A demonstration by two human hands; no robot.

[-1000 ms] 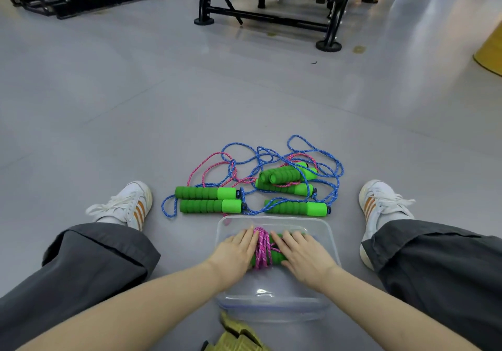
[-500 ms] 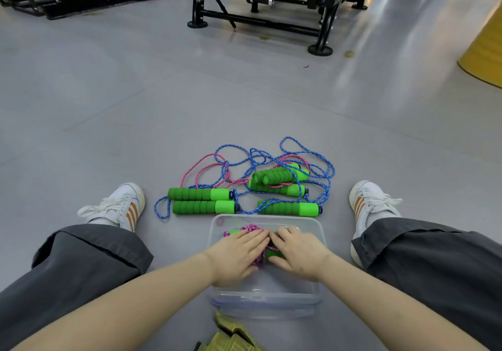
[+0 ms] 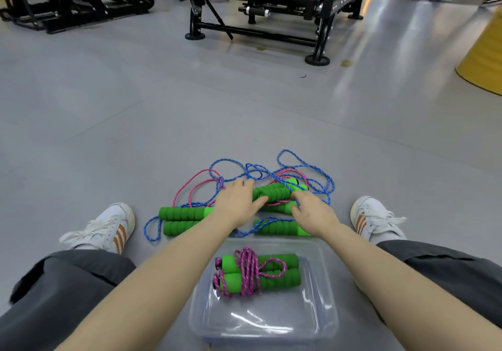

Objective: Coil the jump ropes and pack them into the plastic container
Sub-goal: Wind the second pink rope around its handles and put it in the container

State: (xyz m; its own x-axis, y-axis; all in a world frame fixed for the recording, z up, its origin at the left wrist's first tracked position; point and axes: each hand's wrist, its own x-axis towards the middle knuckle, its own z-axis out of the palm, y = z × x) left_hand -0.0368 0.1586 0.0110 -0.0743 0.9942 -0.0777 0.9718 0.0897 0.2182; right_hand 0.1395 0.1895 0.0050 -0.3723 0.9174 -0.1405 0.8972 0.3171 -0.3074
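One rope packed, a tangle outside.
The plastic container (image 3: 260, 316) holds one coiled pink jump rope (image 3: 248, 269) with two green handles (image 3: 284, 260). Beyond it lie tangled ropes (image 3: 182, 214), perhaps six handles. The left hand (image 3: 237, 204) rests flat on them; the right hand (image 3: 313, 213) curls alongside, grip unclear.

Container (image 3: 271, 320): clear plastic, smooth and glossy, with bright glints on its base and walls. Packed handles (image 3: 282, 261) and loose handles (image 3: 180, 213): green foam, ribbed and matt; purple cord (image 3: 248, 269) and blue cord (image 3: 312, 166): braided fibre with a speckled, rough-looking weave. Floor (image 3: 163, 106): smooth grey with a soft sheen; bench frame (image 3: 255, 28): black painted metal, satin, carrying one bright polished pin (image 3: 256, 11); trousers (image 3: 68, 282): matt dark grey cloth; shoes (image 3: 108, 228): smooth white uppers with cloth laces.
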